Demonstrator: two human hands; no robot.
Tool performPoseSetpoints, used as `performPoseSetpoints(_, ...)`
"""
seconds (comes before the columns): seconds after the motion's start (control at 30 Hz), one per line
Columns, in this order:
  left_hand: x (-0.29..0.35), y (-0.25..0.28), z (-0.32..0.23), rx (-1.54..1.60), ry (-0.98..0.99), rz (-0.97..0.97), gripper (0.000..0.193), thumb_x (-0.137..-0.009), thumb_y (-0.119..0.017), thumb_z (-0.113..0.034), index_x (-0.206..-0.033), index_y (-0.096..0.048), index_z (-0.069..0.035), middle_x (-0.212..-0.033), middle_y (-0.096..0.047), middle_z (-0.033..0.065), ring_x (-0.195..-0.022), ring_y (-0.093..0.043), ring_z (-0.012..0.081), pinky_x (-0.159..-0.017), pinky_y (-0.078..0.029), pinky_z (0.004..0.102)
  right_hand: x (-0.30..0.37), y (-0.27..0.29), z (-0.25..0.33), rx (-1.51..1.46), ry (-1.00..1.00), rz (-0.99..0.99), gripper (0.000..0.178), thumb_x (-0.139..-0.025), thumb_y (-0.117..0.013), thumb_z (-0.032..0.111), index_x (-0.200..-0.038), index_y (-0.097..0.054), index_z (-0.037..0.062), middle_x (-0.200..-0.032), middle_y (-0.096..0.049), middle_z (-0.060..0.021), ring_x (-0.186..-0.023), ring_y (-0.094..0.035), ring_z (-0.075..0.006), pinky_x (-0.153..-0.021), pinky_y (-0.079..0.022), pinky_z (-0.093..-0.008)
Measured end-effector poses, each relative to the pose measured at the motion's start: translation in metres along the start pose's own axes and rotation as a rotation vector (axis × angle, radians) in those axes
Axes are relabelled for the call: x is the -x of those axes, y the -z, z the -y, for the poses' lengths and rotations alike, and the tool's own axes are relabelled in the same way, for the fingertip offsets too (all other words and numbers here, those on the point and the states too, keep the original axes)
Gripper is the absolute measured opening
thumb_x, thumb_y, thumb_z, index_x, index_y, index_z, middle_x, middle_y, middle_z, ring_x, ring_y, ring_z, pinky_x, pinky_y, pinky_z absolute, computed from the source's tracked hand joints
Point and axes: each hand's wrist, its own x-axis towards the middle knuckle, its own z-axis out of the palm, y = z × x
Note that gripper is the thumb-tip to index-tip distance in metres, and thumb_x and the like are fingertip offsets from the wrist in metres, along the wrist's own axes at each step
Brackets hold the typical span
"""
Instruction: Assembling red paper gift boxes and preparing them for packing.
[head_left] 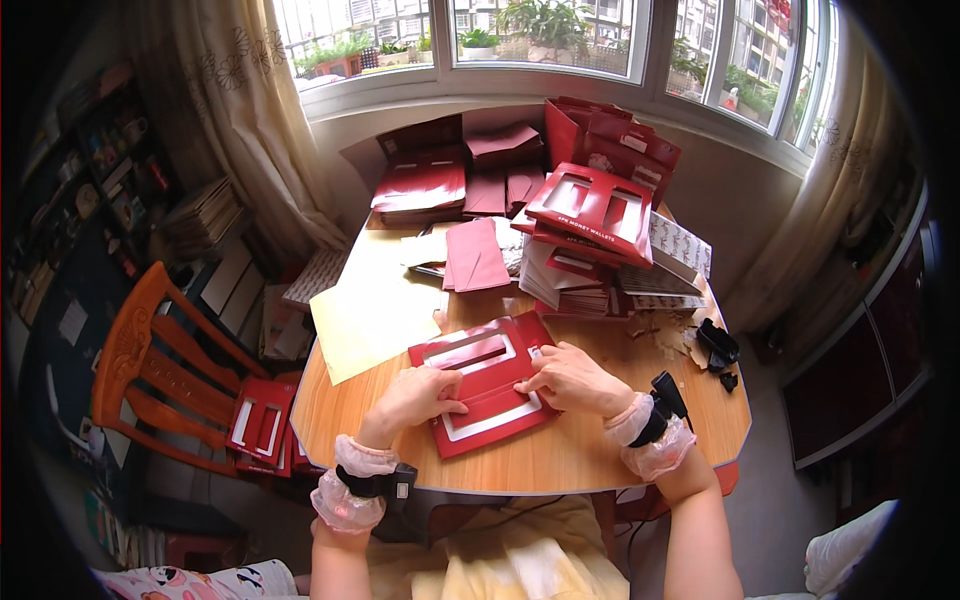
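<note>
A red cardboard package with two white-edged cut-out windows lies flat and slightly turned near the table's front edge. On its left side my left hand has its fingers curled in and its thumb laid along the card. My right hand grips the right side, thumb and fingers closed at the middle strip between the windows. Both wrists carry a black strapped device over a pale pink ruffled cuff. Just beyond the package rest several plain dark-red envelopes.
Finished-looking red windowed packages are stacked at the back right, beside patterned sheets. Red card piles stand at the back left. A yellowish sheet overhangs the left edge. Black objects sit far right. An orange wooden chair holds more packages.
</note>
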Motion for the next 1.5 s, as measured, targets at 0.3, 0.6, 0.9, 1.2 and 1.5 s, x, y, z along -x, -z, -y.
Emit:
performPoseSetpoints(0.3,0.0,0.001,0.008,0.035,0.002,0.025,0.036,-0.08,-0.081,-0.037,-0.079,-0.059,-0.008,-0.074,-0.067,0.0078,-0.07,-0.067,0.0283,-0.063,-0.05,0.0397,-0.001,0.0,0.005,0.007,-0.005,-0.027,0.016,-0.077,-0.072,0.015,-0.09,-0.08,0.019,-0.082,-0.062,-0.0013,-0.095,-0.058,-0.0224,-0.08,-0.045,-0.0375)
performPoseSetpoints(0.6,0.004,-0.009,0.027,0.204,0.053,-0.022,0.046,-0.091,-0.067,-0.055,-0.091,-0.066,-0.008,-0.078,-0.069,0.0098,-0.074,-0.068,0.0287,-0.067,-0.053,0.0383,-0.012,-0.002,0.023,0.045,0.177,-0.16,0.046,-0.078,-0.08,0.032,-0.117,-0.069,0.0117,-0.101,-0.062,-0.0062,-0.102,-0.058,-0.023,-0.089,-0.045,-0.0375)
performPoseSetpoints(0.9,0.0,0.003,-0.002,-0.03,0.087,0.089,0.07,-0.07,-0.075,-0.074,-0.088,-0.065,-0.007,-0.078,-0.069,0.0101,-0.076,-0.07,0.0289,-0.068,-0.053,0.0397,-0.015,0.0,0.038,0.167,0.202,-0.063,0.044,-0.084,-0.074,0.027,-0.123,-0.064,0.0083,-0.091,-0.066,-0.0037,-0.087,-0.064,-0.0217,-0.087,-0.048,-0.0354)
performPoseSetpoints(1.2,0.0,-0.005,-0.005,-0.081,0.064,0.051,0.062,-0.082,-0.067,-0.066,-0.092,-0.065,-0.004,-0.084,-0.072,0.0138,-0.08,-0.071,0.0327,-0.074,-0.054,0.0428,-0.017,-0.024,0.013,-0.173,0.082,-0.25,0.021,-0.093,-0.065,0.016,-0.113,-0.069,0.0095,-0.092,-0.07,-0.0121,-0.083,-0.068,-0.0277,-0.079,-0.051,-0.0369)
performPoseSetpoints(1.5,0.0,-0.002,0.003,-0.07,0.066,0.057,0.036,-0.095,-0.059,-0.042,-0.101,-0.067,-0.007,-0.086,-0.072,0.0164,-0.084,-0.07,0.0349,-0.076,-0.054,0.0456,-0.013,0.01,0.022,0.037,0.193,-0.303,0.04,-0.077,-0.068,0.004,-0.112,-0.072,0.023,-0.095,-0.055,0.0004,-0.097,-0.054,-0.0199,-0.085,-0.043,-0.0373)
